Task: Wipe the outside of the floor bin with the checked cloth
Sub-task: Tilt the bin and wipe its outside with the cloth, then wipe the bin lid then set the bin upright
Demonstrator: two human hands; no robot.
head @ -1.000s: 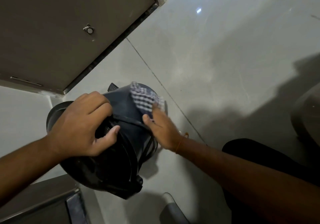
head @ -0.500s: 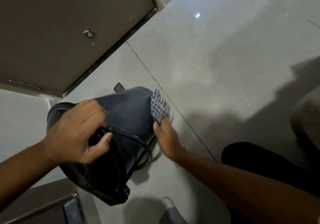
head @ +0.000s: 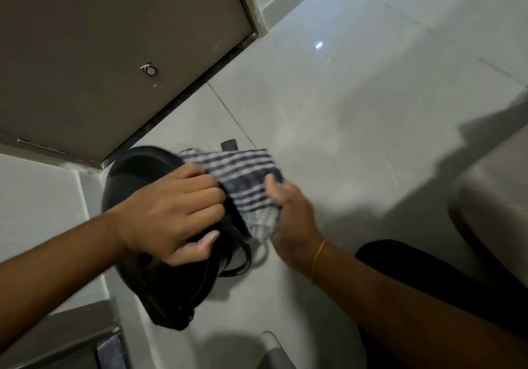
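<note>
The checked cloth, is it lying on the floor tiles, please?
No, the right hand holds the checked cloth against the bin.

Location: an indoor room of a home, probably a bathroom or utility corner. Indicators: glossy pale floor tiles [head: 357,117] with grout lines, a brown door [head: 100,54] in a pale frame [head: 251,5], and a black floor bin [head: 160,288].

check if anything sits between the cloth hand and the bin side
Nothing visible does. The right hand presses the checked cloth straight onto the floor bin; the left hand grips the bin beside the cloth.
</note>
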